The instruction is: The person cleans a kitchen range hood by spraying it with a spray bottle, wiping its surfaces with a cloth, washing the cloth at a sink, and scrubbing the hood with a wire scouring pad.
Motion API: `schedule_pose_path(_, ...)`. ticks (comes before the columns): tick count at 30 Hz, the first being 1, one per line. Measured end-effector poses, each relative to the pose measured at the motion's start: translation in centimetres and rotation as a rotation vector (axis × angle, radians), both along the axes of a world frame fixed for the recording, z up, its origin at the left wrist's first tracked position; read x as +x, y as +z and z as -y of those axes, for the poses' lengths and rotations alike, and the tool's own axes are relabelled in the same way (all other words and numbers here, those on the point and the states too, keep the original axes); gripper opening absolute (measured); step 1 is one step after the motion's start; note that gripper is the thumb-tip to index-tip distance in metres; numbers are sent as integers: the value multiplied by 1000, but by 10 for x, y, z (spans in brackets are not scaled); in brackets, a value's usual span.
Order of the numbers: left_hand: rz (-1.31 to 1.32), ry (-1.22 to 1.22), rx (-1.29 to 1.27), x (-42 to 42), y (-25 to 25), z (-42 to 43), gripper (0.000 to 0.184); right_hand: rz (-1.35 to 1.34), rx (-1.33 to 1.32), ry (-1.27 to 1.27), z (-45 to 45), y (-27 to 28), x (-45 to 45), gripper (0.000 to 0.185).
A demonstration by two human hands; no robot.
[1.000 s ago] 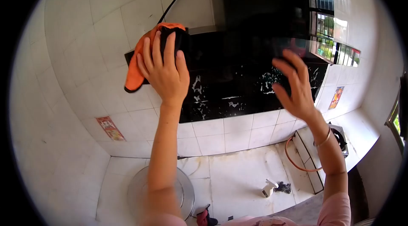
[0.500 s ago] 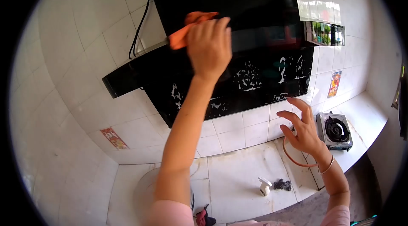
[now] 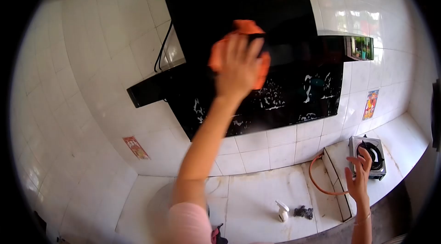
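An orange cloth lies bunched under my left hand, which presses it against the black front of the range hood. The fingers are somewhat blurred. White foamy streaks mark the hood's lower panel, below and to the right of the cloth. My right hand hangs in the air at the right, holding nothing, with its fingers apart and slightly curled. From my viewpoint it overlaps part of the gas stove.
A white spray nozzle and a dark scouring pad lie on the white tiled counter. An orange hose curves beside the raised step on the right. A black cable hangs left of the hood.
My left hand has moved the orange cloth rightward and down across the hood, and the cloth appears more spread out. My right hand has dropped lower and to the right. The view has shifted.
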State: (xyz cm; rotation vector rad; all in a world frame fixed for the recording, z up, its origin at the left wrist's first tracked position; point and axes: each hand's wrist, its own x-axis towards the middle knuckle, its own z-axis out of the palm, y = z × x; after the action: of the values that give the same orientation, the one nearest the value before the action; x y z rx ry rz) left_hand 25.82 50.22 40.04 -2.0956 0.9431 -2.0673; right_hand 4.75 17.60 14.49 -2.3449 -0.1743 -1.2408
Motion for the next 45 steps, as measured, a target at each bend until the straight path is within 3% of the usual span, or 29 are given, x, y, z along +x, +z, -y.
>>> schedule_pose_path(4,-11,175,-122,12,44,-74,51,-33,150,-82,40,-36,-17,31)
schedule_pose_path(7,108,267,-153,30,88,-81,55,-17,150,-154,56,-46,-25,30)
schedule_pose_path(13,77,169,-379,66,184,-30,58,-58,237,-355,82,-68,-59,29)
schedule_pose_path(18,184,134,-240,78,223,44,56,-60,220,-497,105,-101,-91,22)
schedule_pose_path(21,230,159,-10,70,191,108,48,-90,289,-496,105,-115,-99,21)
schedule_pose_path(23,215,11,177,71,152,142,46,-88,258,-505,103,-126,-96,15)
schedule_pose_path(27,80,-138,277,58,94,153,31,-153,344,-408,80,-123,-103,16)
schedule_pose_path(28,-70,-257,238,46,85,147,27,-156,325,-404,73,-121,-107,16)
schedule_pose_path(31,-209,-313,164,22,68,115,22,-136,161,-445,72,-139,-120,13)
schedule_pose_path(32,-131,-339,114,23,66,100,21,-145,209,-424,73,-147,-124,12)
schedule_pose_path(38,-421,-192,29,-4,66,-35,30,-115,449,-436,49,-165,-165,7)
schedule_pose_path(40,-213,-98,30,2,54,-89,27,-103,484,-485,46,-172,-177,7)
schedule_pose_path(43,-232,-157,-159,-1,11,-147,25,-71,546,-506,52,-184,-191,7)
schedule_pose_path(45,-111,90,-96,-1,-25,-147,27,-91,469,-488,62,-189,-196,6)
